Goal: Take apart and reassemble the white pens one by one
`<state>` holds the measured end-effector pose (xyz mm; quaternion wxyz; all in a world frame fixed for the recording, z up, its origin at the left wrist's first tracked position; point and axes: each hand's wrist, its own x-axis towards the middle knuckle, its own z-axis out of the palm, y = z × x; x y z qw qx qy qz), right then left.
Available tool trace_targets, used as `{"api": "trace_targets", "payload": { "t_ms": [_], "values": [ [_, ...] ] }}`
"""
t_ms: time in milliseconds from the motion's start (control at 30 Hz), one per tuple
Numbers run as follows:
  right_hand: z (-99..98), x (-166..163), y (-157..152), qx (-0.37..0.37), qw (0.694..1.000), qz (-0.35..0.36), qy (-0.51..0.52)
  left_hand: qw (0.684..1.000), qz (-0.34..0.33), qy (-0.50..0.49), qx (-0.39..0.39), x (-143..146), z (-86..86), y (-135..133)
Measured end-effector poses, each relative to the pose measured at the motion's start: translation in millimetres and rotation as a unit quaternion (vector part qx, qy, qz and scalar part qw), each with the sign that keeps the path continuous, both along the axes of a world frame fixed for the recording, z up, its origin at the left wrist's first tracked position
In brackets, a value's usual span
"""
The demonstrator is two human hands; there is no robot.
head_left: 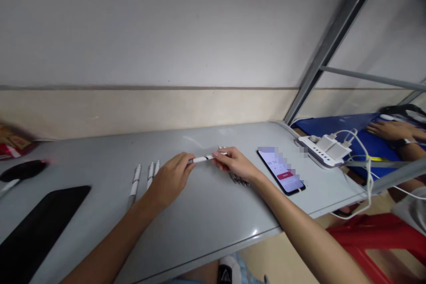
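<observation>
Between my two hands a white pen [200, 159] with a dark band is held level above the grey table. My left hand [171, 176] pinches its grey end, and my right hand [234, 162] has its fingers closed on the other end. To the left of my left hand lies a white pen with a grey grip [136, 179]. More white pens [151, 172] lie beside it, partly hidden by that hand. Under my right hand several pens [242, 181] lie together, mostly covered, with only their tips and ends showing.
A phone with a lit screen [282, 171] lies right of my right arm. Beyond it is a white power strip [321, 151] with plugs and cables. A black flat object [45, 226] lies at left. Another person's hand [389, 130] rests on a blue surface at far right.
</observation>
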<state>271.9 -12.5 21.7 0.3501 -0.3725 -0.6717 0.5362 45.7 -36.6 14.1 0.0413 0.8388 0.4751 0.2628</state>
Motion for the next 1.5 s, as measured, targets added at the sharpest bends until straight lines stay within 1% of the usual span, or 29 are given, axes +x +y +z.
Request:
{"api": "trace_targets", "payload": {
  "t_ms": [67,133,233,333,367,400,433,467,533,567,600,633,700,833,967,1100,1167,1267,1400,1500],
  "values": [
    [0.2,1.5,0.4,-0.052,0.998,0.019,0.015,0.999,0.005,0.030,0.027,1.0,2.7,0.1],
    [-0.3,2.3,0.8,-0.077,0.997,0.022,0.021,0.997,0.003,0.059,0.051,2.0,3.8,0.5],
    [-2.7,3.2,2.1,-0.088,0.996,0.022,0.018,0.993,-0.003,0.099,0.068,1.9,3.3,1.5],
    [-5.3,3.9,2.8,-0.102,0.994,0.041,0.018,0.988,0.006,0.134,0.079,0.4,2.8,1.5],
    [-5.5,3.7,2.4,-0.095,0.994,0.049,0.014,0.987,0.011,0.138,0.083,-0.2,2.8,1.1],
    [-5.2,3.4,1.6,-0.072,0.996,0.054,0.003,0.987,0.016,0.136,0.085,-0.8,2.7,0.5],
    [-4.4,2.8,0.5,-0.029,0.998,0.052,-0.015,0.988,0.022,0.126,0.084,-1.3,2.5,0.0],
    [-3.3,2.1,-0.7,0.028,0.998,0.042,-0.037,0.990,0.028,0.111,0.079,-1.8,2.0,-0.3],
    [-0.9,0.4,-2.8,0.154,0.985,0.005,-0.081,0.996,0.037,0.066,0.056,-2.7,-0.4,0.2],
    [-0.2,-0.3,-3.4,0.203,0.975,-0.014,-0.092,0.997,0.039,0.043,0.041,-3.0,-2.1,1.1],
    [-0.1,-0.9,-3.4,0.236,0.967,-0.031,-0.094,0.999,0.039,0.021,0.028,-3.2,-4.0,2.3],
    [-0.4,-1.1,-3.0,0.252,0.962,-0.045,-0.090,0.999,0.035,0.006,0.017,-3.4,-6.0,3.7],
    [-2.5,-0.6,-1.4,0.246,0.964,-0.066,-0.081,0.999,0.030,-0.007,0.009,-3.6,-9.4,6.5],
    [-6.5,1.8,1.9,0.184,0.975,-0.068,-0.109,0.999,0.030,0.009,0.010,-4.1,-12.3,9.3],
    [-6.0,3.1,2.1,0.203,0.974,-0.076,-0.072,0.999,0.034,0.024,-0.001,-4.7,-11.1,8.5],
    [-6.7,4.1,2.6,0.169,0.979,-0.065,-0.097,0.999,0.029,0.029,-0.007,-4.4,-8.7,6.3],
    [-7.7,4.3,3.3,0.179,0.977,-0.062,-0.102,0.999,0.029,0.039,-0.008,-4.2,-8.5,5.5],
    [-8.0,4.1,3.8,0.203,0.973,-0.082,-0.076,0.998,0.029,0.051,-0.011,-3.7,-9.4,5.3],
    [-6.1,3.6,3.0,0.179,0.976,-0.067,-0.107,0.998,0.018,0.058,-0.012,-2.5,-10.7,6.2],
    [-5.2,3.5,2.3,0.216,0.967,-0.073,-0.112,0.998,0.017,0.056,-0.013,-2.5,-10.9,6.6]
  ]
}}
